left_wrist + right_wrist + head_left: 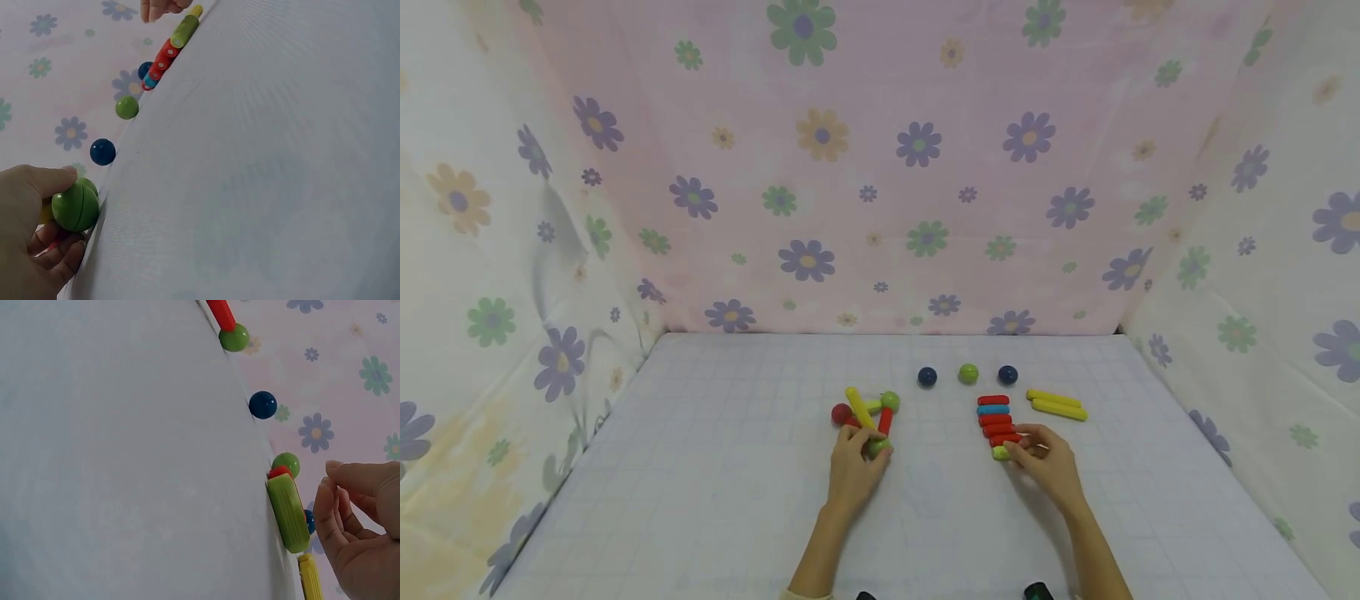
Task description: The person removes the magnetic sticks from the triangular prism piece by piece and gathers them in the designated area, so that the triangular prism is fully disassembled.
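In the head view, my left hand (852, 477) holds a green ball (877, 448) at the near corner of a small assembly. The left wrist view shows the thumb on top of this slit green ball (76, 207) and fingers curled beneath. A red stick (885, 422), a yellow stick (859, 407), a red ball (841, 414) and another green ball (890, 401) belong to that cluster. My right hand (1051, 467) hovers by a row of short sticks, nearest the light green stick (289, 514). Its thumb and index tips come close together, with nothing visible between them.
Behind the row stand a green ball (968, 373) and two dark blue balls, one left (927, 377) and one right (1007, 375). Several red sticks (996, 421) and a blue stick (993, 410) make up the row. Two yellow sticks (1058, 409) lie right of it. Flowered cloth walls (880, 217) enclose the white table (737, 500).
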`<state>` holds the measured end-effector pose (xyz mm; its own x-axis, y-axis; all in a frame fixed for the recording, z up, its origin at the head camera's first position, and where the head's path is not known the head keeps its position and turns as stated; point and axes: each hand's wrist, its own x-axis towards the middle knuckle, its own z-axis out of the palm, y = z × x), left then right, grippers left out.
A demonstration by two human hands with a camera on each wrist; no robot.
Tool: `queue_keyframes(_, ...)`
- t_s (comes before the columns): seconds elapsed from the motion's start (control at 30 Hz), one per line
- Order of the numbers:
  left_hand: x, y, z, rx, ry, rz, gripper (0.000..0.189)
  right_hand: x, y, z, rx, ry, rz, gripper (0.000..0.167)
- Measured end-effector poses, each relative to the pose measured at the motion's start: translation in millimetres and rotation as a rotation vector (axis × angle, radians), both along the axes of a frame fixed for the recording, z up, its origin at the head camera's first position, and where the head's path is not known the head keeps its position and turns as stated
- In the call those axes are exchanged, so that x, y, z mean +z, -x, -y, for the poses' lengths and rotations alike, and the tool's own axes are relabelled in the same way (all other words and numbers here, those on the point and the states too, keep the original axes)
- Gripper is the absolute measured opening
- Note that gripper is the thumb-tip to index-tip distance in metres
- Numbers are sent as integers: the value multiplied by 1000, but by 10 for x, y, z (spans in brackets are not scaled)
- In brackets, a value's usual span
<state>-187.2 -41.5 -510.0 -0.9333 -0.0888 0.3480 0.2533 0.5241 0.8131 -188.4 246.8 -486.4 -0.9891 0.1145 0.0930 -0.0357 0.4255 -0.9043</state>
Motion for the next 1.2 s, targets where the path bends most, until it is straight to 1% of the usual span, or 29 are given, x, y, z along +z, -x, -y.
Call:
queue_keyframes(0.07,-2,-2,6,-9,-1,-16,13,2,8,54,27,33,-9,33)
queue_keyframes(0.2,-11,4,20,-28,4,-57,13,10,34,178,114,110,-37,31)
queue_keyframes(0.33,-7,8,29,-53,14,-45,13,16,83,309,170,162,-56,34)
queue_keyframes(0.43,-2,4,33,-70,9,-27,13,28,133,416,186,173,-48,35)
queue_keyframes(0.6,-32,3,42,-77,-15,-40,14,99,210,630,224,205,-13,37)
queue_keyframes(0.7,-47,-1,45,-77,-28,-47,13,142,263,765,247,237,3,34)
queue_keyframes(0.83,-74,5,60,-84,-28,-63,13,158,337,917,290,240,-24,34)
queue_keyframes(0.97,-93,15,74,-96,-22,-94,14,162,390,1023,315,200,-42,38)
queue_keyframes(1.1,-89,17,82,-108,-24,-123,14,178,431,1087,328,176,-28,41)
queue_keyframes(1.2,-82,15,89,-115,-28,-125,14,222,449,1126,359,205,-9,43)
